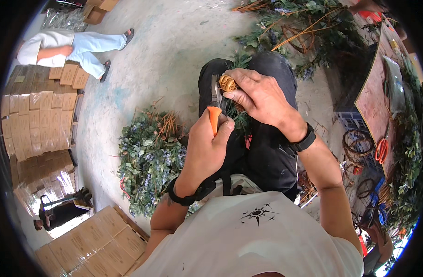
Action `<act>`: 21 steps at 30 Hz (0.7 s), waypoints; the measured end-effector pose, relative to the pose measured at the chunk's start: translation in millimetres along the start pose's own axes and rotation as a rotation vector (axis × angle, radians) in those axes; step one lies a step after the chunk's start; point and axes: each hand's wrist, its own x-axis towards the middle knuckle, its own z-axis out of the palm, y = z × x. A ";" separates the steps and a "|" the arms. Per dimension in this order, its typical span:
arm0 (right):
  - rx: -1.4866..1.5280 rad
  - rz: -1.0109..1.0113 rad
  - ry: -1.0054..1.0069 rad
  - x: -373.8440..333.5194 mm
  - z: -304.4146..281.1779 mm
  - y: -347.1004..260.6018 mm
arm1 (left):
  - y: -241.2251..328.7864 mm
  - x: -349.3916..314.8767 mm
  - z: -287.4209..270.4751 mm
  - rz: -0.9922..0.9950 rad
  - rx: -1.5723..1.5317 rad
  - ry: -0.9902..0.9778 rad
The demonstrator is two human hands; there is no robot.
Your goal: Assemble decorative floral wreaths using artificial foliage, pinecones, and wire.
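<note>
Closed around the orange handles of a pair of pliers (pixel 214 115) is my left hand (pixel 206 150); the metal jaws point away from me, above my knees. My right hand (pixel 264 99) pinches a small golden-brown, ridged, rounded piece (pixel 227 83) between thumb and fingers, right beside the plier jaws. I cannot make out exactly what that piece is, or whether the jaws touch it. Green needle-like artificial foliage (pixel 241 121) lies between my thighs, partly under my right hand.
Artificial greenery with blue flowers (pixel 151 161) lies on the floor to my left, and more branches (pixel 308 27) lie ahead. At right, red-handled scissors (pixel 382 150) hang by a table (pixel 369 99) near twig rings (pixel 358 142). Stacked cartons (pixel 40 115) and a walking person (pixel 77 48) are at left.
</note>
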 end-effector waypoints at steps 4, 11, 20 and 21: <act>-0.025 -0.069 0.062 0.8 3.2 2.2 | -0.7 -1.0 -0.9 -0.073 -0.182 -0.032; -0.020 -0.082 0.056 0.9 3.1 4.2 | 2.7 -0.3 13.0 -0.190 -0.461 0.142; -0.040 -0.116 0.096 1.8 5.7 7.0 | -22.5 11.8 12.8 -0.120 -0.346 -0.003; -0.041 -0.116 0.121 2.1 6.3 7.0 | -25.2 12.6 13.3 -0.123 -0.332 -0.009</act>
